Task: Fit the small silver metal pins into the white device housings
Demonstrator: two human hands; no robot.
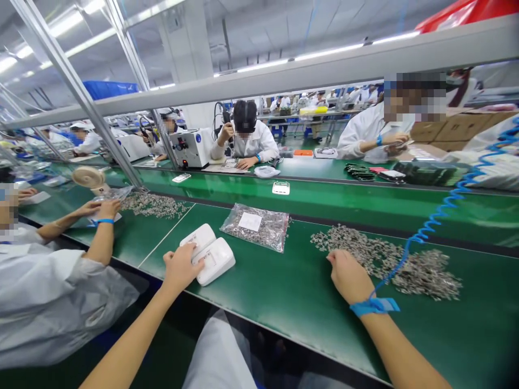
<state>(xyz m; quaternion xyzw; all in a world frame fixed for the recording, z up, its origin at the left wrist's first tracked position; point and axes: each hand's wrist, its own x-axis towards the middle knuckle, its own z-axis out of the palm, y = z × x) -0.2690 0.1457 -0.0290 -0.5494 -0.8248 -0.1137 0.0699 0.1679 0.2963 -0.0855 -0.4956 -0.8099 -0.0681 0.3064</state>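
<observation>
My left hand [181, 266] is on two white plastic housings [217, 261] that lie side by side near the table's front edge. Its thumb presses on the nearer housing and its fingers reach over the farther one. At the near edge of a spread pile of small silvery metal parts [357, 246], my right hand [349, 275] is closed in a pinch. Whatever may be between those fingertips is hidden. A blue wrist strap [373, 307] with a coiled blue cord [441, 208] circles my right wrist. Between my hands, farther back, lies a clear bag of small metal parts [263, 237] with a white label.
A co-worker's hands [106, 208] work at the left beside another parts pile [152, 205] and a beige fan [89, 178]. Across the green conveyor [227, 190], which carries a white frame [281, 188], other people sit. The blue cord hangs over the right pile. A metal post [101, 129] stands at left.
</observation>
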